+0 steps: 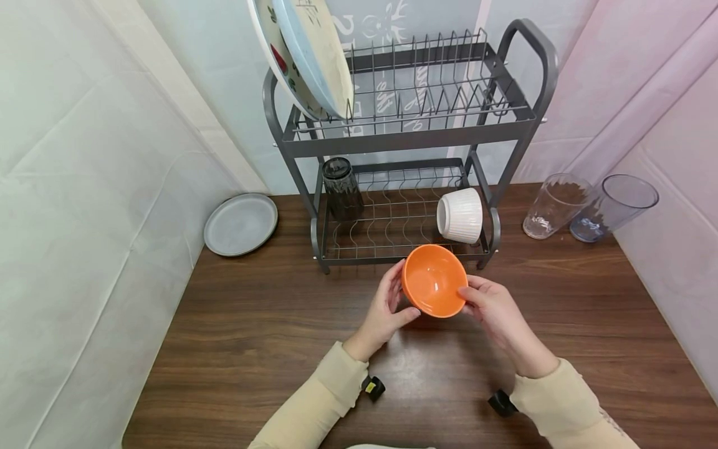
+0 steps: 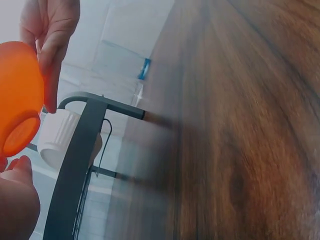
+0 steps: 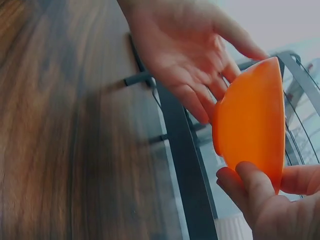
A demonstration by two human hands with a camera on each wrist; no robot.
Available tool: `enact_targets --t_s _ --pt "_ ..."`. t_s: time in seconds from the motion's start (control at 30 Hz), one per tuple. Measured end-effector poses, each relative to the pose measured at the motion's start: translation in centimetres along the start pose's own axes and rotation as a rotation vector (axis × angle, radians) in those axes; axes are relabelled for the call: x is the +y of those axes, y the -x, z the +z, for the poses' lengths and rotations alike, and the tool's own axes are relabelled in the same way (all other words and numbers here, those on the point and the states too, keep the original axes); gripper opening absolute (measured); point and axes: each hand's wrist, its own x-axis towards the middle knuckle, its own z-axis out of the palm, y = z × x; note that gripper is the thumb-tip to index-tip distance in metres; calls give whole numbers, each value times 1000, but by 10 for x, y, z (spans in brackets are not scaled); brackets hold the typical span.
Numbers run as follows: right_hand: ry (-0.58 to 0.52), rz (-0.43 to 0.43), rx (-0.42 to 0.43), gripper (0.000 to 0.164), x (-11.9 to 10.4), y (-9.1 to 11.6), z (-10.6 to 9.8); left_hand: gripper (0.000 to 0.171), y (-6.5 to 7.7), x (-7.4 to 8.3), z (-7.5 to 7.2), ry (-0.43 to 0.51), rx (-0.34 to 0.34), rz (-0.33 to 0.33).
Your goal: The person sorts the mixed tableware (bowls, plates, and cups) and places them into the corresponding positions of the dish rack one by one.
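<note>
An orange bowl (image 1: 434, 282) is held above the table, tilted so its inside faces the head camera. My right hand (image 1: 499, 315) pinches its right rim, thumb inside and fingers underneath. At the bowl's other side is my left hand (image 1: 384, 315). The right wrist view shows the left palm spread, with loosely extended fingers (image 3: 197, 102) at the orange base and the thumb by the rim. Just behind the bowl, a white ribbed cup (image 1: 461, 216) lies on its side on the lower shelf of a grey dish rack (image 1: 404, 142).
A dark glass (image 1: 343, 190) stands upside down on the lower shelf. Two large plates (image 1: 316, 56) lean in the upper shelf at left. A grey plate (image 1: 241, 224) lies left of the rack; a clear glass (image 1: 552, 209) and a bluish glass (image 1: 611, 209) stand to its right.
</note>
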Motion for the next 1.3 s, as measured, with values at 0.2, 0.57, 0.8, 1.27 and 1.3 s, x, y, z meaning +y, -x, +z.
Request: enact_targets --t_s 0.2,0.57,0.8,1.27,1.3 --pt "46 24 31 43 3 -3 9 73 -2 -2 -2 133 80 -10" --pt "169 43 99 43 10 -11 6 54 -5 8 -4 253 175 -313" --pt "110 -16 113 50 9 -19 -1 50 -16 7 -1 334 271 -348" --pt "10 -394 239 36 24 -53 -59 47 -49 13 -10 189 416 -260" --pt "60 -421 304 34 21 -53 -59 47 -52 12 -11 170 428 -261"
